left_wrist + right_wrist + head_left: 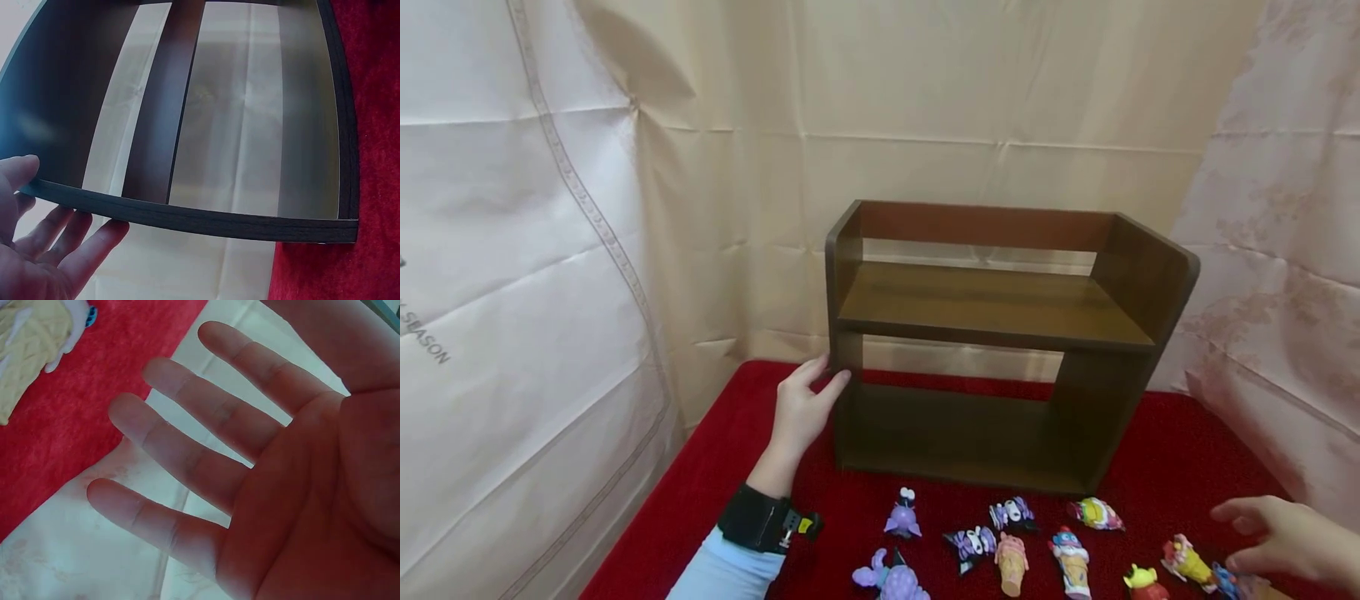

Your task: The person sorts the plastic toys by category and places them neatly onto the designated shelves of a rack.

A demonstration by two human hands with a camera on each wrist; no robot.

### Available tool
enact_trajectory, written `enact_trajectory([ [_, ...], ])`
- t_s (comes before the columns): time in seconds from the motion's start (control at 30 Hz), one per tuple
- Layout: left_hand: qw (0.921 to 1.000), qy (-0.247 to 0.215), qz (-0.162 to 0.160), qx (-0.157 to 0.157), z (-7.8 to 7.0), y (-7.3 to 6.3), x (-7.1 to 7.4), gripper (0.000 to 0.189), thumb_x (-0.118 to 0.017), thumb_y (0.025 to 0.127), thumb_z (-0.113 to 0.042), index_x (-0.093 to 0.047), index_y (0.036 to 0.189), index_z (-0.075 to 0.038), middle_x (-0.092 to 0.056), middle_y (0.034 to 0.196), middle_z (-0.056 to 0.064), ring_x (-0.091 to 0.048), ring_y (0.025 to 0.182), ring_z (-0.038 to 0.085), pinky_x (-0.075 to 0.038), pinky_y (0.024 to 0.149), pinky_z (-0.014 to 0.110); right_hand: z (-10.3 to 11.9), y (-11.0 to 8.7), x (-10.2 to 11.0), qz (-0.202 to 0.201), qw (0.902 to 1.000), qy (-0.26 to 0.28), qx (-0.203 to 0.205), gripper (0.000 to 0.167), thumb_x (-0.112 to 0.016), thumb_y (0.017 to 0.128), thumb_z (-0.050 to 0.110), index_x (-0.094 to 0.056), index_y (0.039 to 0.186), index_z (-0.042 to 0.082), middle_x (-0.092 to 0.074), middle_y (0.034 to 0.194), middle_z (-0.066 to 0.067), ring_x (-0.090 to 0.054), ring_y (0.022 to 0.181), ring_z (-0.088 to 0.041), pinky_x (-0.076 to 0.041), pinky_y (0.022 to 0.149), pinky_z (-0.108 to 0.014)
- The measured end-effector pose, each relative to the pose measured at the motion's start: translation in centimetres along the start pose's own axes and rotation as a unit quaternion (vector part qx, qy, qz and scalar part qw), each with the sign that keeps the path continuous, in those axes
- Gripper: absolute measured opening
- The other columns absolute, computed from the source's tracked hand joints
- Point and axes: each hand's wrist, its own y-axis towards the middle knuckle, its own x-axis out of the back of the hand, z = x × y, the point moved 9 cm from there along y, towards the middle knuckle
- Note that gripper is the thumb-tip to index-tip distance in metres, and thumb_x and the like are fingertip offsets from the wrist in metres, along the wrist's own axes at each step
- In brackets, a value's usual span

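A brown two-tier wooden shelf (996, 304) stands upright on a red cloth. My left hand (805, 404) holds its left side panel, thumb on the inner side and fingers outside. In the left wrist view, the fingertips (115, 230) lie along the dark panel edge (244, 226). On the far right, my right hand (1288, 533) hovers over the cloth near a yellow cone-shaped figure (1187, 560) and a blue-topped figure (1225, 581). Its palm and spread fingers show bare in the right wrist view, with a waffle-cone figure (37, 340) beyond them.
In front of the shelf lie several small toy figures, among them a purple one (902, 515), a pink-topped cone (1011, 565) and a blue-and-white cone (1071, 562). Beige curtain (940, 100) hangs behind, and pale sheets (512, 250) border both sides. The red cloth (700, 475) covers the table.
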Motion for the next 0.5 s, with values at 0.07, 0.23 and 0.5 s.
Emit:
enact_trajectory([
  [0.07, 1.0, 0.001, -0.001, 0.0, 0.0, 0.2, -0.2, 0.043, -0.073, 0.096, -0.019, -0.066, 0.137, -0.01, -0.068, 0.13, 0.007, -0.066, 0.117, 0.022, -0.056, 0.094, 0.047, -0.1, 0.1, 0.0, 0.007, 0.9999, 0.006, -0.008, 0.044, -0.085, 0.082, 0.017, -0.067, 0.115, -0.006, -0.07, 0.103, -0.018, -0.067, 0.093, -0.038, -0.058, 0.078, -0.056],
  [0.23, 0.9999, 0.004, -0.007, -0.006, 0.0, 0.8, -0.5, 0.043, -0.074, 0.095, -0.017, -0.066, 0.136, -0.008, -0.068, 0.13, 0.011, -0.066, 0.118, 0.024, -0.055, 0.096, 0.045, 0.1, 0.4, -0.1, 0.023, 0.9997, 0.004, 0.0, 0.043, -0.085, 0.081, 0.015, -0.067, 0.114, -0.006, -0.07, 0.104, -0.017, -0.066, 0.094, -0.039, -0.057, 0.079, -0.057],
  [0.5, 0.9998, -0.01, -0.012, 0.015, 0.5, 1.4, -1.3, 0.041, -0.073, 0.096, -0.017, -0.067, 0.135, -0.005, -0.069, 0.128, 0.013, -0.066, 0.116, 0.029, -0.054, 0.095, 0.052, 0.2, 0.5, -0.1, 0.028, 0.9995, -0.006, 0.012, 0.043, -0.085, 0.077, 0.009, -0.068, 0.114, -0.005, -0.07, 0.106, -0.02, -0.066, 0.097, -0.04, -0.057, 0.079, -0.054],
])
